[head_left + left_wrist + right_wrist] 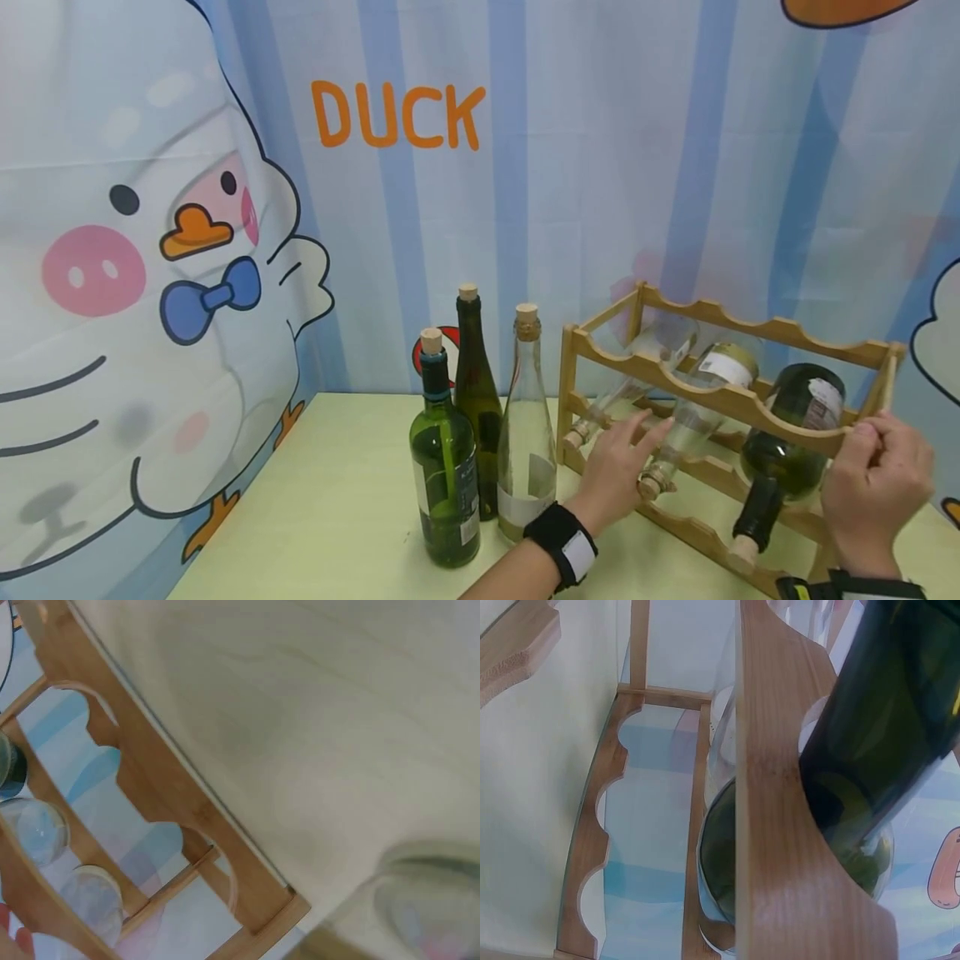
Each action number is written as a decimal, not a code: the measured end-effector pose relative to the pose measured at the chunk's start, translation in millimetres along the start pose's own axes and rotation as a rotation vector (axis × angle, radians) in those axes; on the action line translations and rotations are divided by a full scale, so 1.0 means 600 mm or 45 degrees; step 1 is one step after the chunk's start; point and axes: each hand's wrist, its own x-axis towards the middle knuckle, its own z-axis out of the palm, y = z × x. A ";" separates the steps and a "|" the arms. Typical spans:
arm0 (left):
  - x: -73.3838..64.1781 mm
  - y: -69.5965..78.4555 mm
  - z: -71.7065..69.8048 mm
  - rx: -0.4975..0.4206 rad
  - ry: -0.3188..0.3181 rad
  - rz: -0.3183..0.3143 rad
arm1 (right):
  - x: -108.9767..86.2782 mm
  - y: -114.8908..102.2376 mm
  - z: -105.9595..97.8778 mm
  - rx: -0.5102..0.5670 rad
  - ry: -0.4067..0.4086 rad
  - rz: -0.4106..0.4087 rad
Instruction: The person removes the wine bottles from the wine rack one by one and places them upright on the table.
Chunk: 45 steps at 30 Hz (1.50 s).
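In the head view, a wooden wine rack (750,406) stands at the right with three corked bottles lying tilted in it, necks toward me. My left hand (617,471) holds the neck of the middle clear bottle (692,423), one finger over it and a fingertip showing beyond the cork. Another clear bottle (622,396) lies left of it, a dark green bottle (783,454) to the right. My right hand (876,483) grips the rack's near right corner. In the right wrist view the green bottle (885,712) rests in a scalloped rail (780,810).
Left of the rack, three corked bottles stand upright on the pale yellow table (322,492): a green bottle (444,475), a slim dark bottle (474,392) and a clear bottle (528,442). Behind the table hangs a printed curtain (600,167) with a duck picture.
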 end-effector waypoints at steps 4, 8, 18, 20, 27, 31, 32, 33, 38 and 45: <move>-0.003 0.003 0.007 -0.004 0.115 0.106 | -0.002 -0.002 -0.001 -0.001 0.003 0.005; -0.004 0.004 0.008 -0.044 0.182 0.160 | -0.002 -0.003 -0.002 -0.017 0.000 0.005; -0.026 0.007 -0.019 -0.095 0.298 0.193 | 0.001 0.002 -0.003 -0.019 0.009 0.005; -0.033 0.009 -0.025 -0.123 0.324 0.207 | 0.001 0.002 -0.003 -0.019 0.011 0.005; -0.055 0.019 -0.040 -0.259 0.369 0.260 | 0.001 -0.001 -0.002 -0.016 -0.001 0.025; -0.061 0.022 -0.046 -0.264 0.431 0.260 | 0.000 -0.002 -0.003 -0.012 0.007 0.034; -0.062 0.022 -0.049 -0.261 0.446 0.264 | 0.000 -0.002 -0.002 -0.009 0.012 0.035; -0.064 0.022 -0.051 -0.255 0.457 0.269 | -0.001 -0.002 -0.002 -0.009 0.010 0.029; -0.079 0.023 -0.063 -0.260 0.473 0.328 | -0.002 0.001 0.001 -0.010 0.001 0.016; -0.096 0.026 -0.082 -0.332 0.557 0.412 | -0.003 -0.001 0.001 -0.012 0.006 0.030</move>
